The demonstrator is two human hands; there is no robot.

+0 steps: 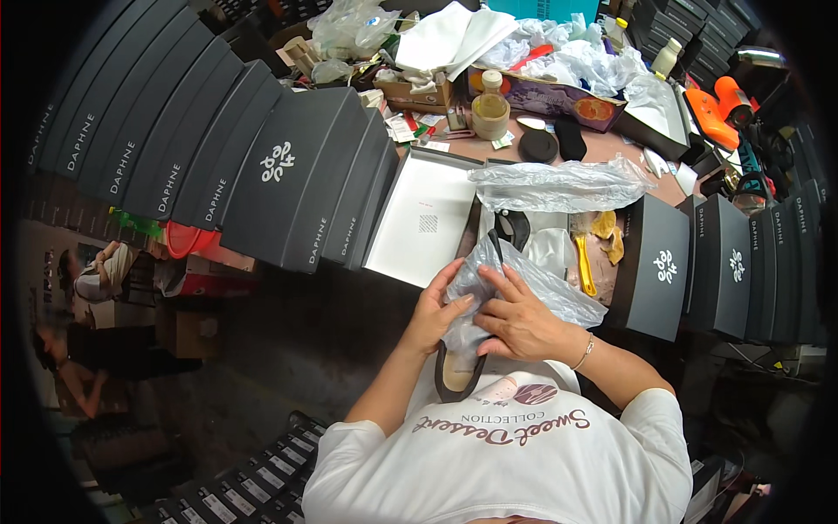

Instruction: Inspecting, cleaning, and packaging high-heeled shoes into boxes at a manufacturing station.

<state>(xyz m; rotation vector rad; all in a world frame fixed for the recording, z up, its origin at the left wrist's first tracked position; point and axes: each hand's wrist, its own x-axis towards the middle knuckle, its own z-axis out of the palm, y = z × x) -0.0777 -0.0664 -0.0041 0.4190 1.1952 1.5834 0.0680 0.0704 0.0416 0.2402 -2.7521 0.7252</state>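
Close in front of my body is a black shoe (460, 371) with a beige insole, its heel end toward me. Thin, crumpled translucent wrapping (550, 284) covers its front part and spreads out to the right. My left hand (439, 306) grips the shoe from the left side, with the thumb over the wrapping. Bent over the top from the right, my right hand (519, 316) pinches the wrapping against the shoe. Just beyond, an open grey shoe box with a white inside (422, 218) holds another black shoe (513, 229), partly hidden by wrapping.
Dark grey shoe boxes stand in rows at left (288, 175) and right (650, 271). A yellow-handled tool (585, 266) lies right of the wrapping. Behind are a bottle of yellowish liquid (491, 109), a black round lid (538, 146), an orange tape dispenser (711, 118) and heaped white tissue (576, 52).
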